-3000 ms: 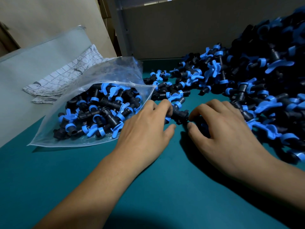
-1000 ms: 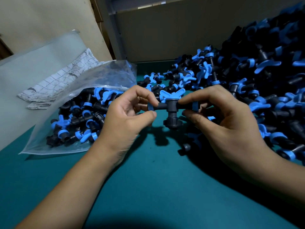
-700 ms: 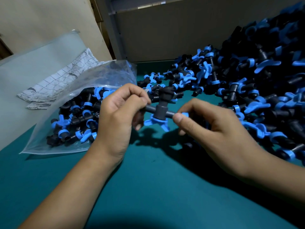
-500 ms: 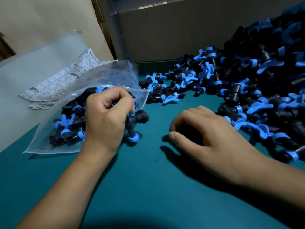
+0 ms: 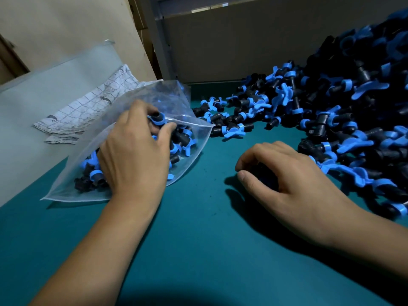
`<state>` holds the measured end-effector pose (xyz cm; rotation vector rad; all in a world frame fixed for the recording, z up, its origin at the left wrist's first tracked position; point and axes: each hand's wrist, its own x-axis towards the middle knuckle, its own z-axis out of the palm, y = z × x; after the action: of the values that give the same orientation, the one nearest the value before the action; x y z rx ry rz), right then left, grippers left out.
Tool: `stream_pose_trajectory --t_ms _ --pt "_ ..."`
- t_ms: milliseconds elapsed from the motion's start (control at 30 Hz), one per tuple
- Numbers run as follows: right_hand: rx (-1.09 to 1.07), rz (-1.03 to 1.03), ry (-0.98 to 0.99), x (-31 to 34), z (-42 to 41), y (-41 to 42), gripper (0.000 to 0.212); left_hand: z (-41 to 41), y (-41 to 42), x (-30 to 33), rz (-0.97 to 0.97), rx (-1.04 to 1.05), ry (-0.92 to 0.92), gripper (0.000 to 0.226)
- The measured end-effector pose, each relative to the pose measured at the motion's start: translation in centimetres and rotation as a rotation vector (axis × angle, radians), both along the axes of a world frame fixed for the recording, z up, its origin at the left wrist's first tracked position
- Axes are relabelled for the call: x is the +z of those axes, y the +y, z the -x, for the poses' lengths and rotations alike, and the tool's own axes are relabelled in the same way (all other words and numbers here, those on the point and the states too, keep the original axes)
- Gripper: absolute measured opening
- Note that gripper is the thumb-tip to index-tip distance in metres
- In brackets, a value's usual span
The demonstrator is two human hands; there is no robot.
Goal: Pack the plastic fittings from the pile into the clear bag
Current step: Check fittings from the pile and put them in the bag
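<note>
bag (image 5: 194, 138) lies mouth right, part full of fittings (image 5: 183, 140) | left hand (image 5: 134, 155) in mouth, fingers round one fitting (image 5: 157, 118) | right hand (image 5: 284, 180) curled over a dark piece, grip unclear | pile (image 5: 344, 111) right

A teal table (image 5: 198, 250) fills the lower part of the view. At its left edge a pale frosted sheet (image 5: 55, 85) leans up against a beige wall (image 5: 66, 25). A folded, grid-patterned white cloth (image 5: 92, 107) lies at the sheet's foot. Along the far edge stands a grey-brown panel (image 5: 242, 45), beside a grey metal post (image 5: 157, 40).
</note>
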<state>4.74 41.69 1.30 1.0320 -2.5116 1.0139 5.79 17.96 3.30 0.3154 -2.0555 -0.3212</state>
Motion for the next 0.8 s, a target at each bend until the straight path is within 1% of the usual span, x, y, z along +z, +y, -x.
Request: stream_pose_trajectory --t_ms 133,200,333,467,500,567,667,733,800 --pt "-0.014 -0.006 -0.004 0.0 0.0 -0.1 0.011 0.1 0.1 0.0 0.058 0.007 -0.011 0.027" --pt "-0.030 -0.010 0.002 0.0 -0.1 -0.1 0.010 0.4 0.1 -0.4 0.061 0.038 -0.052 0.030" --pt "-0.144 -0.032 0.082 0.0 -0.3 0.0 0.008 0.8 -0.5 -1.2 -0.037 0.081 -0.200 0.049" --pt "-0.242 -0.112 0.102 0.1 -0.6 -0.2 0.013 0.8 -0.5 -1.3 -0.083 0.169 -0.191 0.055" --pt "-0.269 -0.137 0.102 0.1 -0.7 -0.2 0.016 0.8 -0.4 -1.2 -0.100 0.191 -0.179 0.054" --pt "-0.349 -0.209 0.114 0.3 -1.0 -0.3 0.025 0.7 -0.5 -1.0 -0.115 0.229 -0.151 0.044" --pt "-0.495 -0.379 0.154 0.4 -1.3 -0.5 0.039 0.6 -0.8 -1.0 -0.113 0.246 -0.197 0.026" --pt "-0.545 -0.459 0.164 0.4 -1.4 -0.7 0.043 0.8 -0.8 -1.1 -0.141 0.216 -0.248 0.027" --pt "-0.543 -0.506 0.145 0.5 -1.4 -0.8 0.045 1.0 -0.7 -1.2 -0.159 0.216 -0.285 0.039"
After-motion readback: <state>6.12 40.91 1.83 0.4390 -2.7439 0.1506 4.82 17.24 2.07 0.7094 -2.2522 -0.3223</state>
